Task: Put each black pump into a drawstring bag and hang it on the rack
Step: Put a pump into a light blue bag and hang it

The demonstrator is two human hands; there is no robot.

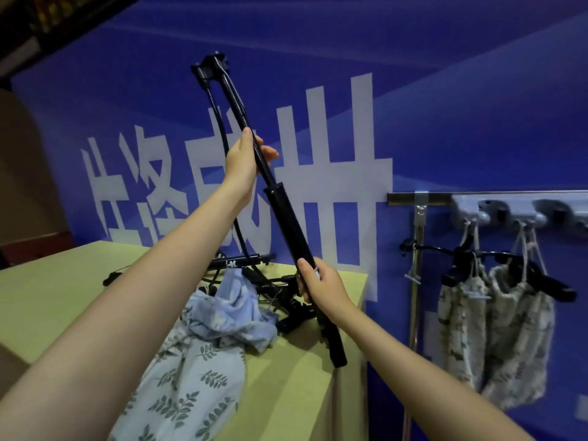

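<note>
The left grip (245, 160) pinches the extended rod of the black pump (288, 224), the right grip (321, 286) clasps its barrel, raised aslant above the surface (47, 291), bags (203, 370) beneath.

Extended black pump (288, 224), tilted, aloft

Hung bags (496, 329) crowd the rack (509, 211); its left rail is bare.

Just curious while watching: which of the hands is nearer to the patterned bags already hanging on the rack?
Right. The right hand grips the black pump low, toward the hanging patterned drawstring bags; the left hand grips its thin rod higher, farther away.
</note>
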